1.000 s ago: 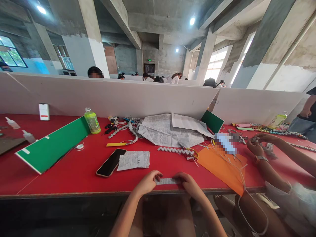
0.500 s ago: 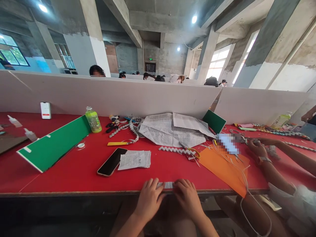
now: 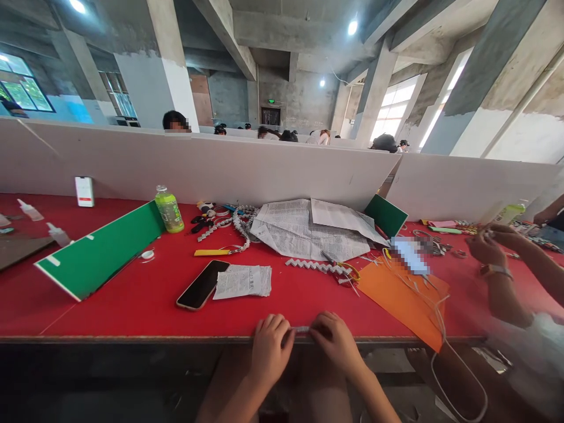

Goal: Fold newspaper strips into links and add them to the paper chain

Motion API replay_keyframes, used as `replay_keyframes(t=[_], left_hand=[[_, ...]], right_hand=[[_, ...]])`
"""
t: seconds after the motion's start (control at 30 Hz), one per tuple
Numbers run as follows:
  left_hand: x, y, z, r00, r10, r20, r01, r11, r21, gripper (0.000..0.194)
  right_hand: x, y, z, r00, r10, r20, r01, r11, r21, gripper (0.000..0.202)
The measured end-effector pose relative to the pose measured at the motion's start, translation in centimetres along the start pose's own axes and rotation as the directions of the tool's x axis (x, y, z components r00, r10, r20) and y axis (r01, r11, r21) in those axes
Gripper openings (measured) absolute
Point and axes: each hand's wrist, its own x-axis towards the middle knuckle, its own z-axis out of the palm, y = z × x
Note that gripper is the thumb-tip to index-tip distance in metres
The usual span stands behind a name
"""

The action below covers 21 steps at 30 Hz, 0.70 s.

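Observation:
A narrow strip of printed paper (image 3: pixel 301 329) lies along the front edge of the red table, stretched between my two hands. My left hand (image 3: pixel 272 346) closes on its left end, thumb against the fingers. The other end is pinched by my right hand (image 3: pixel 335 341). Only the middle of the strip shows; the ends are hidden under my fingers. Beyond my hands sit a stack of cut newsprint pieces (image 3: pixel 244 281), a black-screened phone (image 3: pixel 203 285) and a zigzag folded-paper chain (image 3: pixel 311 266).
Large newspaper sheets (image 3: pixel 282 226) lie at the back. A green panel (image 3: pixel 101 252) and a green bottle (image 3: pixel 169 210) stand left. On the right are an orange sheet (image 3: pixel 396 299), a white cable (image 3: pixel 440 329) and a co-worker's hands (image 3: pixel 487 244).
The strip between my hands now looks narrower, and my fingers are curled more tightly. The co-worker's hands on the right have moved further right and are raised. The view has shifted slightly.

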Motion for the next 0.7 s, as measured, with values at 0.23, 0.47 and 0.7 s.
replay_keyframes(t=[0.23, 0.47, 0.7], left_hand=[[0.5, 0.6, 0.3, 0.994, -0.107, -0.021, 0.107, 0.994, -0.015, 0.016], [0.9, 0.5, 0.2, 0.990, -0.143, 0.014, 0.143, 0.989, -0.043, 0.013], [1.1, -0.1, 0.2, 0.992, -0.126, 0.017, 0.127, 0.989, -0.081, 0.012]], right_hand=[[1.6, 0.5, 0.3, 0.992, 0.107, 0.067, -0.113, 0.989, 0.099, 0.012], [1.6, -0.2, 0.4, 0.992, 0.121, 0.036, -0.121, 0.993, 0.006, 0.013], [1.4, 0.0, 0.4, 0.992, 0.110, 0.055, -0.110, 0.994, -0.006, 0.011]])
